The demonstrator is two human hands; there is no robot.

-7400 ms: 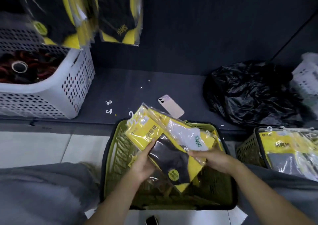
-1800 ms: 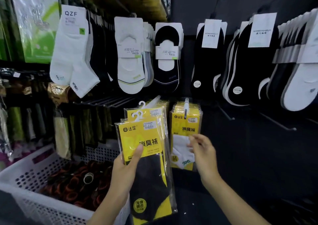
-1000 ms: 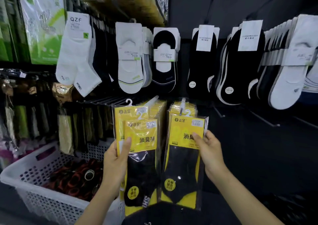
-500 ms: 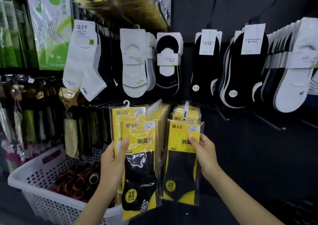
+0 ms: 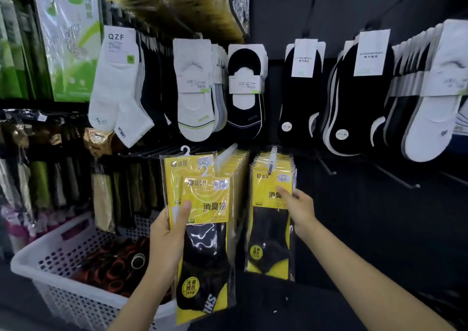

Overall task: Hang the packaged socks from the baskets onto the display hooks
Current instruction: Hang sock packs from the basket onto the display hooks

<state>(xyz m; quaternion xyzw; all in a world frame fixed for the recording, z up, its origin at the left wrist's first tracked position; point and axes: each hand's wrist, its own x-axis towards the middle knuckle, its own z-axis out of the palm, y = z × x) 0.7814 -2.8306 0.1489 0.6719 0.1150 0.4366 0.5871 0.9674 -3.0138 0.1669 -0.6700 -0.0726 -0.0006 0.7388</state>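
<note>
Sock display on a dark shop wall [image 5: 278, 6], seen from above a person's two bare arms. The left hand [image 5: 166, 239] grips two yellow-and-clear plastic packs of black socks [image 5: 206, 242], one overlapping the other. Its thumb lies flat on the front pack's yellow card and its fingers curl behind. Both packs' small white hanger loops stick up free, just in front of a full row of matching yellow packs [image 5: 236, 168] on a white display hook [image 5: 228, 152].

To the right, the right hand [image 5: 298, 208] pinches the right edge of another yellow pack of black socks [image 5: 271, 229], thumb on its front and fingers wrapped behind. This pack sits at the front of a second stack. Its top is threaded on a second white display hook [image 5: 272, 160], whose tip pokes out above the label.

Above hang white ankle socks with a QZF card [image 5: 117, 87], white and black low-cut socks [image 5: 195, 90], and more black and white pairs further right. Thin dark metal hooks [image 5: 395, 177] jut from the wall to the right of the hands. At lower left stands a white perforated plastic basket [image 5: 48, 265] holding dark red and black items too blurred to identify.
</note>
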